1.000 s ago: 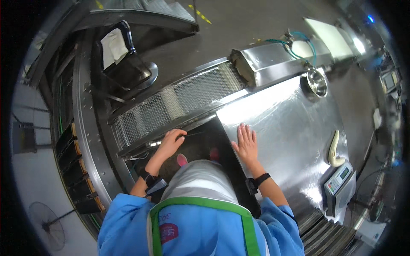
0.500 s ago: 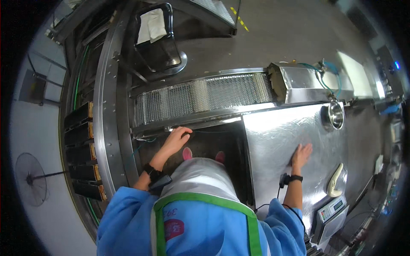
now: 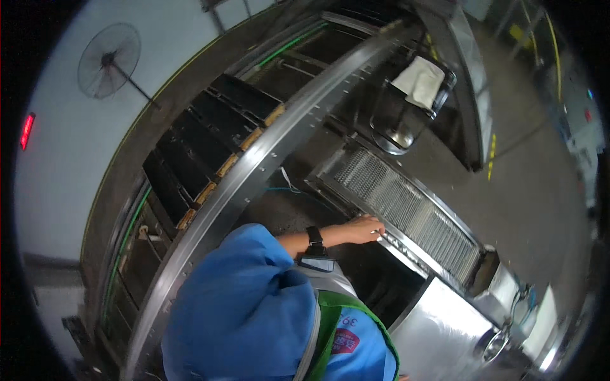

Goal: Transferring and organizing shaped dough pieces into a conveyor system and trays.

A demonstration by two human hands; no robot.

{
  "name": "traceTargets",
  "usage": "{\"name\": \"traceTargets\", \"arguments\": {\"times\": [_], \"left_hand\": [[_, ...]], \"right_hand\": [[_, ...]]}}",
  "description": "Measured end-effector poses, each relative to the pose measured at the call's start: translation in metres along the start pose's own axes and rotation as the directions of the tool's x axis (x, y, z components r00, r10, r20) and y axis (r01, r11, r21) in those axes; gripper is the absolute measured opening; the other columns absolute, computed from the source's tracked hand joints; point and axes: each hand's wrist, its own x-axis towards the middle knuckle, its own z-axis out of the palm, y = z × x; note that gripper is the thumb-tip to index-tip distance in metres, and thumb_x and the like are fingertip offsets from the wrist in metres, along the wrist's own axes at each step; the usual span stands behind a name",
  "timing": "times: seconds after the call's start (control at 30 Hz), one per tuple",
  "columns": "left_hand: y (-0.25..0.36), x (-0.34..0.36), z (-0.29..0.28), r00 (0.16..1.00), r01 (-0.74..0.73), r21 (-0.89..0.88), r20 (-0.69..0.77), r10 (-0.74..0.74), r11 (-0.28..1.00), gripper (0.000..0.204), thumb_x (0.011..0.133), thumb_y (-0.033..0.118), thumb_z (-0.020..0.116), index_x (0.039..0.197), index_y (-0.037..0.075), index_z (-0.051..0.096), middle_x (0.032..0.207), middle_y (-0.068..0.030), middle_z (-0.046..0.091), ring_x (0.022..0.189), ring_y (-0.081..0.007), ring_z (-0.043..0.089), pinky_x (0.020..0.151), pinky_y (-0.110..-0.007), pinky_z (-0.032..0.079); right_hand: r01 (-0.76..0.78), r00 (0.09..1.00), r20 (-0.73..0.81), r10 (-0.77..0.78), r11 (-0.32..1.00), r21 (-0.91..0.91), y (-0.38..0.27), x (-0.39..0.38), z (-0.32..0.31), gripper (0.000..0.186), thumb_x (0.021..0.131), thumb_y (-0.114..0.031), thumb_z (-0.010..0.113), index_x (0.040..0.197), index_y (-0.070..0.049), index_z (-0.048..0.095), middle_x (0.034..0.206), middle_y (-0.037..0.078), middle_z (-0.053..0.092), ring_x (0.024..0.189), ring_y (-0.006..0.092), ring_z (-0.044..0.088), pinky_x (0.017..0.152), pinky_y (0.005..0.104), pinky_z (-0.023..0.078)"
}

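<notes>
My left hand [image 3: 364, 230] reaches across to the near side rail [image 3: 406, 253] of a metal mesh conveyor [image 3: 406, 200]. Its fingers are bent and close together over the rail's edge, and their tips are partly hidden. A dark band with a device sits on that wrist. Of my right hand nothing can be made out; only a sliver of skin shows at the lower edge, beside the shiny steel table [image 3: 438, 333]. A round steel bowl [image 3: 495, 346] stands at the table's far right corner.
A curved steel frame [image 3: 254, 155] runs along my left, with black trays [image 3: 203, 136] on the line behind it. Beyond the conveyor stands a stool [image 3: 397, 136] with a pale cloth [image 3: 419, 81] on it. A fan [image 3: 109, 60] is at the wall.
My view has swung to the left, bringing the curved frame and trays nearer the middle. My left hand has closed at the conveyor rail. My right hand has left the picture.
</notes>
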Motion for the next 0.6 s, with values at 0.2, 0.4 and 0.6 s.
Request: {"name": "traceTargets", "arguments": {"times": [0.2, 0.4, 0.6], "left_hand": [[-0.068, -0.029, -0.075, 0.970, 0.076, -0.069, -0.224, -0.090, 0.995, 0.020, 0.076, 0.018, 0.049, 0.094, 0.011, 0.055, 0.100, -0.0102, 0.051, 0.099, -0.0296, 0.043, 0.087, -0.039, 0.032], [-0.131, -0.069, -0.184, 0.559, 0.430, -0.006, -0.783, -0.271, 0.903, 0.023, 0.072, 0.013, 0.055, 0.095, 0.012, 0.055, 0.112, -0.0098, 0.044, 0.107, -0.0301, 0.037, 0.089, -0.041, 0.031], [-0.140, -0.113, -0.239, 0.247, 0.657, -0.064, -0.923, -0.294, 0.751, 0.027, 0.068, 0.013, 0.057, 0.094, 0.014, 0.057, 0.116, -0.0087, 0.043, 0.109, -0.0286, 0.035, 0.085, -0.044, 0.028]], "right_hand": [[0.318, 0.855, -0.511, -0.091, 0.870, 0.376, -0.129, 0.135, -0.134, 0.038, 0.088, -0.021, 0.036, 0.120, -0.003, 0.042, 0.125, 0.019, 0.038, 0.117, 0.0328, 0.034, 0.097, 0.0420, 0.028], [0.666, 0.724, -0.621, -0.301, 0.538, 0.516, -0.306, 0.170, -0.219, 0.038, 0.087, -0.022, 0.036, 0.120, -0.003, 0.042, 0.124, 0.019, 0.038, 0.116, 0.0334, 0.034, 0.096, 0.0422, 0.028], [0.749, 0.513, -0.560, -0.650, 0.021, 0.662, -0.462, 0.101, -0.210, 0.038, 0.087, -0.022, 0.036, 0.119, -0.003, 0.042, 0.123, 0.019, 0.038, 0.115, 0.0339, 0.035, 0.096, 0.0425, 0.029]]}}
